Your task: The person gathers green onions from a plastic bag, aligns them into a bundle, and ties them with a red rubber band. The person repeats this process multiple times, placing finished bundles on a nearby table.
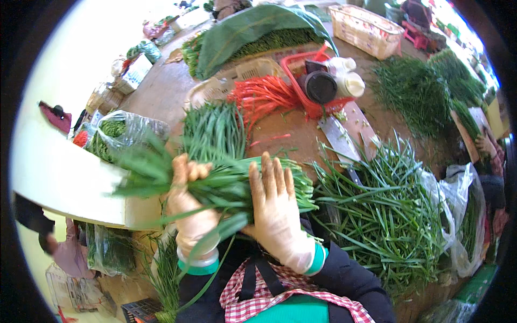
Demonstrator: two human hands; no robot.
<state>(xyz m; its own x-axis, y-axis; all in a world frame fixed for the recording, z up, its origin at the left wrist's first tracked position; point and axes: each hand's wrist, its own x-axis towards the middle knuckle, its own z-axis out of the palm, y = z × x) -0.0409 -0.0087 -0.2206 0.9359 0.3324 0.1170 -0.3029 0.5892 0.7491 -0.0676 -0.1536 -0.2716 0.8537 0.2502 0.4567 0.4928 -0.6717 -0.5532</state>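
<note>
A bunch of long flat green leaves, which look like garlic chives (230, 189), lies across in front of my chest. My left hand (194, 214), in a thin pale glove, has its fingers closed around the leafy part; the leaf tips on the left are blurred. My right hand (276, 214), gloved too with stained fingertips, rests flat against the bunch near the cut stem ends, fingers stretched out. Its thumb is partly hidden. Just beyond sits a stack of similar green bunches (214, 129). A loose heap of leaves (383, 214) spreads to the right.
A cleaver (341, 139) lies beside a board (357, 125) at the heap's far edge. Red ties (262, 95) spill next to a red basket (293, 64) holding bottles. Green cloth (258, 34) covers produce farther off. A co-worker's hand (486, 145) shows at far right.
</note>
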